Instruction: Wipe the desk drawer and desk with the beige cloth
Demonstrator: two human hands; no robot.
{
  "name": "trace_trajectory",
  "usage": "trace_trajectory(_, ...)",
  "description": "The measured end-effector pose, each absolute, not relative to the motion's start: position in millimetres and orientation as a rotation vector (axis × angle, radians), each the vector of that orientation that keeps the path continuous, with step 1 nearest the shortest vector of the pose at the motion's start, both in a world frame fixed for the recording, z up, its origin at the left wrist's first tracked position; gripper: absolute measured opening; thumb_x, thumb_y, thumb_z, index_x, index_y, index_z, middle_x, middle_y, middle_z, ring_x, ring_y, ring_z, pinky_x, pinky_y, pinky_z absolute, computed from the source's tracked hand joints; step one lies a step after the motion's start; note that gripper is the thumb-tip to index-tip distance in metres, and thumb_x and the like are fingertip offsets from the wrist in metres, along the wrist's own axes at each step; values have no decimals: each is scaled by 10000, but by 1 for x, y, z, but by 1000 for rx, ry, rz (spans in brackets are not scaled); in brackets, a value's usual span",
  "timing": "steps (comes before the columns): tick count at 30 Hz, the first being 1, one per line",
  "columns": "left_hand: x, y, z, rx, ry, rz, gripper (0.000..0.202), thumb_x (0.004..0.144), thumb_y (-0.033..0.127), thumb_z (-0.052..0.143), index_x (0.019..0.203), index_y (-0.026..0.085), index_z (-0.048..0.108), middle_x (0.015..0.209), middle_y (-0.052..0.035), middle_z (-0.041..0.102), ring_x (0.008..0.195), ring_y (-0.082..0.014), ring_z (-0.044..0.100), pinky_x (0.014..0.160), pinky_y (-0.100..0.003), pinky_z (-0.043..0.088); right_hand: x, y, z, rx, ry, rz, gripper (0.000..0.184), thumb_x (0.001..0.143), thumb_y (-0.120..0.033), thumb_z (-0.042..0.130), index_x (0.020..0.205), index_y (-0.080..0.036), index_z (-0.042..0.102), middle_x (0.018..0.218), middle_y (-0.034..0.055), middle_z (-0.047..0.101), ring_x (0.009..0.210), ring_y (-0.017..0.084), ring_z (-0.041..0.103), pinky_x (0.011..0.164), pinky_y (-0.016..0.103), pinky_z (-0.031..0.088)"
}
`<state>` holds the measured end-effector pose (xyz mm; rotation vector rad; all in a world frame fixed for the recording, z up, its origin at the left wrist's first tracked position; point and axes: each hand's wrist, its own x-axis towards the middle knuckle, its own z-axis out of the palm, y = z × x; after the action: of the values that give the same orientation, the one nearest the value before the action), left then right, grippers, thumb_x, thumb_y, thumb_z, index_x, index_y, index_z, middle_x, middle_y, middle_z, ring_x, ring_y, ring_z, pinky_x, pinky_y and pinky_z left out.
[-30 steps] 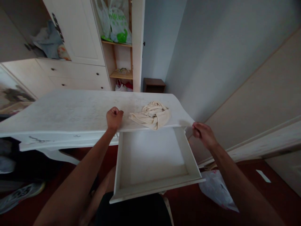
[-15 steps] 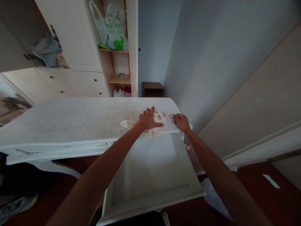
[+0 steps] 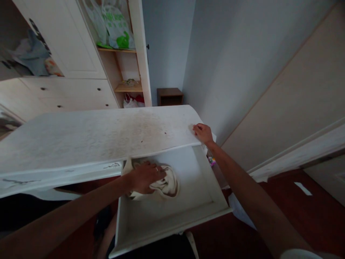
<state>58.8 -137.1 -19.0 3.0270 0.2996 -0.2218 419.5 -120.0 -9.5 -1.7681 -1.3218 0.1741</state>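
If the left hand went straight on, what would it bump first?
The left hand would likely meet the bunched cloth at its fingertips; past that, perhaps the drawer's right wall, though depth is unclear.

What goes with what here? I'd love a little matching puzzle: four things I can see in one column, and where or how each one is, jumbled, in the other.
Things:
1. cream cloth
2. right hand
3. drawer
4. green-printed plastic bag

Places and states:
A. open, pulled out
B. on a wooden shelf
C. under the left hand
D. at the right end of the white table top

Pairs: 1-C, 2-D, 3-A, 4-B
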Motion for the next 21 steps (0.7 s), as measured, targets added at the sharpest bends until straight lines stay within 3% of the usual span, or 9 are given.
trace_trajectory(4,44,-128,-34,3010,1085,-216,608,846,313,647,1441,354,532,1304,-160,674,1105,-392,669,793,-500,555,419,-121,-9,-1790,-1329,145,317,864,-388,504,656,-186,632,548,-8,604,552,140,511,602,276,348)
trace_trajectory(6,47,-127,-34,2987,1316,-242,537,890,266,575,1424,326,561,1241,-181,699,1027,-405,697,778,-531,556,419,-122,-9,-1803,-1331,130,313,864,-384,503,657,-188,634,546,-9,607,551,143,511,605,277,349)
trace_trajectory(12,71,-138,-40,2951,1454,-254,593,945,136,379,1533,192,430,1233,-250,675,1045,-402,684,793,-529,552,417,-121,-9,-1830,-1342,98,325,873,-385,496,624,-208,605,553,-13,600,581,160,545,619,280,367)
trace_trajectory(18,109,-142,-54,2925,1379,-44,558,992,189,337,1529,313,420,1191,-168,691,1086,-378,641,842,-522,509,416,-119,-8,-1869,-1338,61,306,868,-352,499,609,-217,591,556,-12,591,592,169,548,619,284,366)
trace_trajectory(21,144,-148,-60,2929,1321,89,537,1013,204,298,1521,311,438,1281,-157,653,1149,-373,590,872,-516,477,417,-118,-8,-1876,-1334,65,304,868,-353,495,610,-221,590,551,-14,583,595,172,546,615,284,368)
